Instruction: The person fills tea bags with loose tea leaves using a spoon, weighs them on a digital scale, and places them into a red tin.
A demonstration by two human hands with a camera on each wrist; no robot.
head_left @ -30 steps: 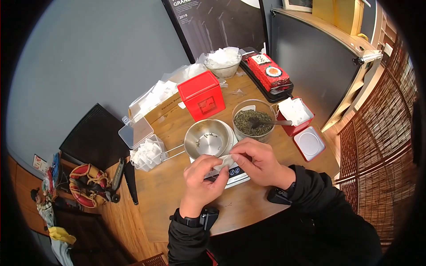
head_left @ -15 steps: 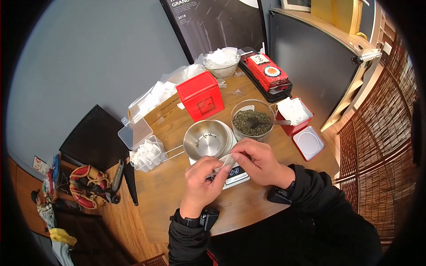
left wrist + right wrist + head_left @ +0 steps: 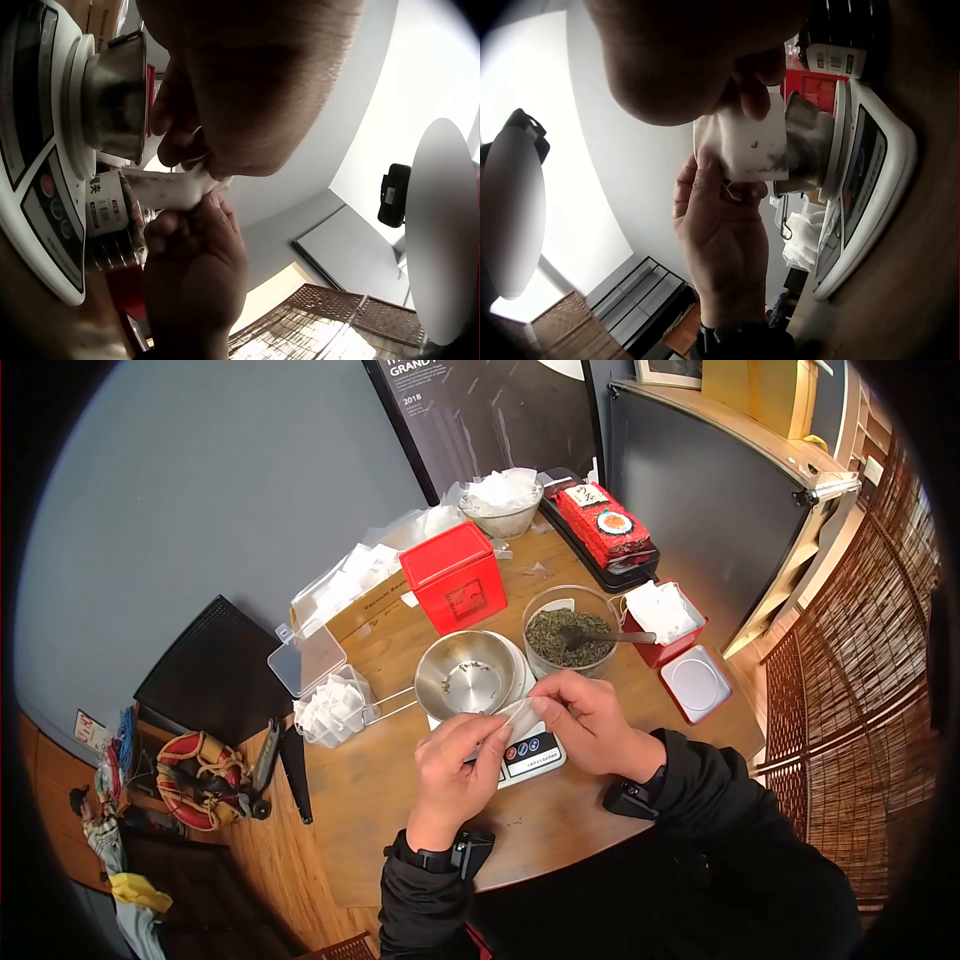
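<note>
Both hands pinch a small white pouch (image 3: pixel 523 722) above the front of the white scale (image 3: pixel 535 756). In the right wrist view the pouch (image 3: pixel 751 146) shows dark bits through its lower part. My left hand (image 3: pixel 457 768) holds one side with thumb and fingers; my right hand (image 3: pixel 588 728) pinches the other side near its top. Just beyond the hands, a steel pan (image 3: pixel 465 672) with a few leaf bits stands on the scale. Right of it is a glass bowl of dried leaves (image 3: pixel 562 635) with a dark spoon (image 3: pixel 610 636) in it.
A clear box of white pouches (image 3: pixel 332 710) stands left, a red tin (image 3: pixel 455 580) behind the pan. At right are an open red tin (image 3: pixel 665 615) and its lid (image 3: pixel 697 684). A bowl of white pouches (image 3: pixel 502 500) and a red package (image 3: pixel 606 523) stand at the back.
The fingers of both hands have shifted slightly on the pouch, and the right hand has moved a little to the right. More of the scale's button panel shows between the hands.
</note>
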